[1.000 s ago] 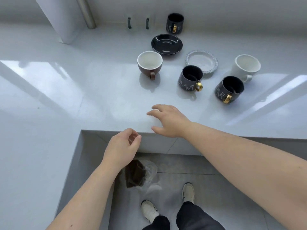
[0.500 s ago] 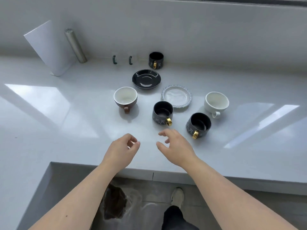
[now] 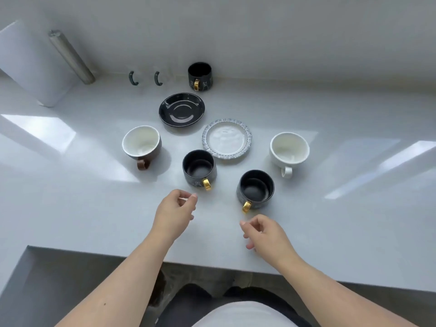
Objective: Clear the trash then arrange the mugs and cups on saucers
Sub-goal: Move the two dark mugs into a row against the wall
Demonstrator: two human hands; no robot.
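White counter [image 3: 70,208]: cups, saucers, perhaps glass mugs [image 3: 146,77].

A glossy white counter [image 3: 70,208] runs back to a plain pale wall [image 3: 259,31]; slanted patches of daylight [image 3: 42,131] lie on it; grey floor [image 3: 59,279] shows below.

The table [image 3: 330,220] is smooth and glossy, the black saucer [image 3: 181,109] shiny glazed ceramic, the mug handles [image 3: 207,184] metallic gold.
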